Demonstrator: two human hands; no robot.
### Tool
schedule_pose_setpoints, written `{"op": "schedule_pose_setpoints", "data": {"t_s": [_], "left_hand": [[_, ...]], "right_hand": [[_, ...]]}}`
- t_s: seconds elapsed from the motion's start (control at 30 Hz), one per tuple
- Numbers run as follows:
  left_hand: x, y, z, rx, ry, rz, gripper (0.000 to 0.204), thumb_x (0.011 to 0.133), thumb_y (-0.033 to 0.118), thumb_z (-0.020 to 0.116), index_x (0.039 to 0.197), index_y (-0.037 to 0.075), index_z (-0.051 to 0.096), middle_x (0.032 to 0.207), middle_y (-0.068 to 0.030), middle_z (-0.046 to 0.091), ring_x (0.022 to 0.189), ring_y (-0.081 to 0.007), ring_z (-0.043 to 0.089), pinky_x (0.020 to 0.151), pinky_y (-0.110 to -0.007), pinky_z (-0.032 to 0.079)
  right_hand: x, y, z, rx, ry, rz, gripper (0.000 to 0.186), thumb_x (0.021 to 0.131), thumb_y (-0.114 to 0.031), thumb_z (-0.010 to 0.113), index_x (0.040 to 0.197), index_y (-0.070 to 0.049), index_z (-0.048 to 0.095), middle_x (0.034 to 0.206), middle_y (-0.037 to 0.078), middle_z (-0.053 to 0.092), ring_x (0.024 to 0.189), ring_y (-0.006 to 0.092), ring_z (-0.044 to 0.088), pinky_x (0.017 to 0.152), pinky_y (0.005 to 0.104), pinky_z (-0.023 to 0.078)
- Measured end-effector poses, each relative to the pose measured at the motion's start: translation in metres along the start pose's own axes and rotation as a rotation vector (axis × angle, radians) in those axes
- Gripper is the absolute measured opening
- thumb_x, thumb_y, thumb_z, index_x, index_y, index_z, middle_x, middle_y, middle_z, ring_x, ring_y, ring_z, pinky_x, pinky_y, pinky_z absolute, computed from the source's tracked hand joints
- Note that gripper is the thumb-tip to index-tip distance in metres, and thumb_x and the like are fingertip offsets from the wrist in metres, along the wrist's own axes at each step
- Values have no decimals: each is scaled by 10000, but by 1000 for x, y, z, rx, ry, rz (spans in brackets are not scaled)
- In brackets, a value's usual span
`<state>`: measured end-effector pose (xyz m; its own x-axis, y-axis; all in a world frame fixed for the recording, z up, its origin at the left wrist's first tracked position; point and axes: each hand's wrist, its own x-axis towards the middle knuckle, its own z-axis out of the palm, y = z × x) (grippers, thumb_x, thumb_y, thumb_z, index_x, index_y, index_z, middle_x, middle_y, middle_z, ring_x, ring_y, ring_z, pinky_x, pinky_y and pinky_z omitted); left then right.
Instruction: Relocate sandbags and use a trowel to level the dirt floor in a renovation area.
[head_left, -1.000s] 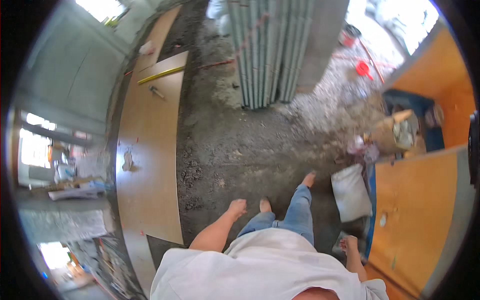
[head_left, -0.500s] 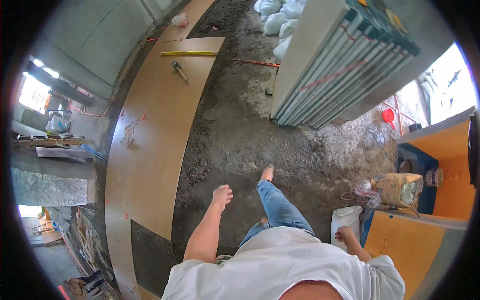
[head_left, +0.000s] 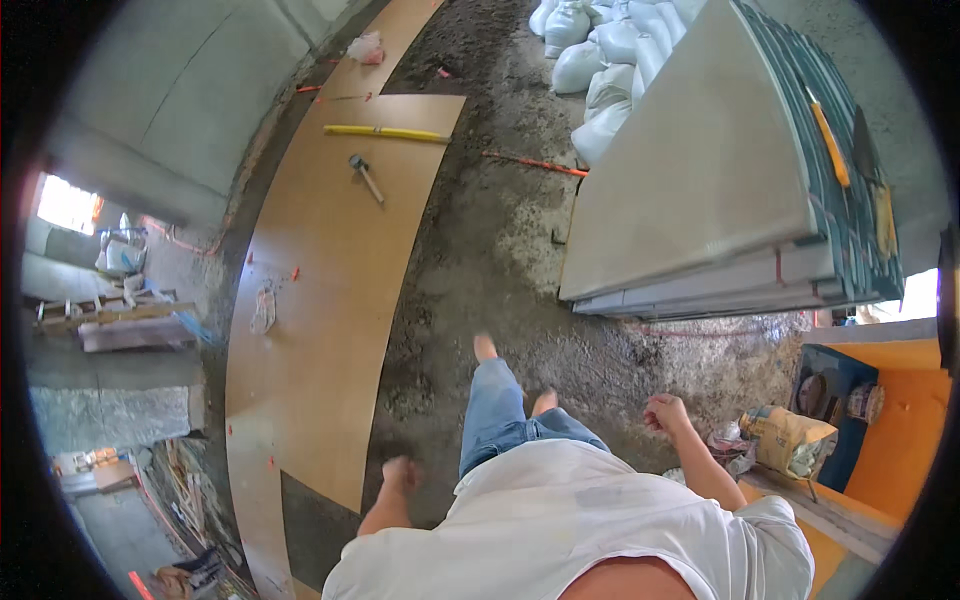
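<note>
My left hand hangs low beside my hip, near the edge of the laid tiles. Motion smears its fingers, and I see nothing in it. My right hand is out in front on the right, over the wet floor, its fingers curled in with nothing visible in them. Neither hand touches anything. A mallet with a pale handle lies on the tiles farther off. Beyond it a yellow spirit level rests across them.
A tall stack of large tiles leans at the right, with yellow-handled tools on its top edge. White sacks are piled behind it. An opened paper bag stands by an orange-and-blue cabinet. Wet, rough mortar covers the floor ahead.
I have stepped forward: the tile stack and the cabinet sit closer. My right hand has swung forward, while my left has dropped back toward my hip. My left leg is now in front.
</note>
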<state>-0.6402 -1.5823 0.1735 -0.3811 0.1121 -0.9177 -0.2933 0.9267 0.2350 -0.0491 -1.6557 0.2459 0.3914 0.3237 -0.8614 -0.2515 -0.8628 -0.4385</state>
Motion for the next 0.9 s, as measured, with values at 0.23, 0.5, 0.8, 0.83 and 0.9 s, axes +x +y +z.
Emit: {"op": "schedule_pose_setpoints", "data": {"t_s": [0.23,0.5,0.8,0.83,0.9], "left_hand": [[51,131,43,317,-94,-304,84,767,93,439,692,63,464,606,-62,447,515,-239,484,396,-384,353],[-3,522,308,230,-266,552,214,837,252,489,884,44,516,727,-58,550,599,-176,526,509,-300,415],[-129,739,602,323,-686,838,320,825,147,464,1121,29,452,930,-100,572,718,-191,561,615,-314,461],[-123,747,620,367,-780,823,368,827,155,469,1171,32,423,989,-113,566,769,-206,565,650,-325,467],[-80,757,631,388,-721,622,342,834,204,476,1129,35,437,959,-102,564,765,-212,555,656,-350,464]], "right_hand": [[72,-125,89,-143,-133,-87,149,733,-113,560,866,-48,574,625,45,573,482,120,538,405,259,437],[101,-247,119,290,88,152,154,718,-119,542,830,-16,566,629,97,569,472,169,539,396,295,442],[196,-312,89,255,222,394,127,736,-75,485,662,19,526,565,131,536,429,214,512,359,353,417],[219,-320,82,282,278,413,122,727,-66,486,646,15,527,550,136,533,422,219,511,356,358,415],[255,-354,87,338,380,454,117,708,-49,489,614,7,529,521,147,525,408,230,510,350,368,411]]}}
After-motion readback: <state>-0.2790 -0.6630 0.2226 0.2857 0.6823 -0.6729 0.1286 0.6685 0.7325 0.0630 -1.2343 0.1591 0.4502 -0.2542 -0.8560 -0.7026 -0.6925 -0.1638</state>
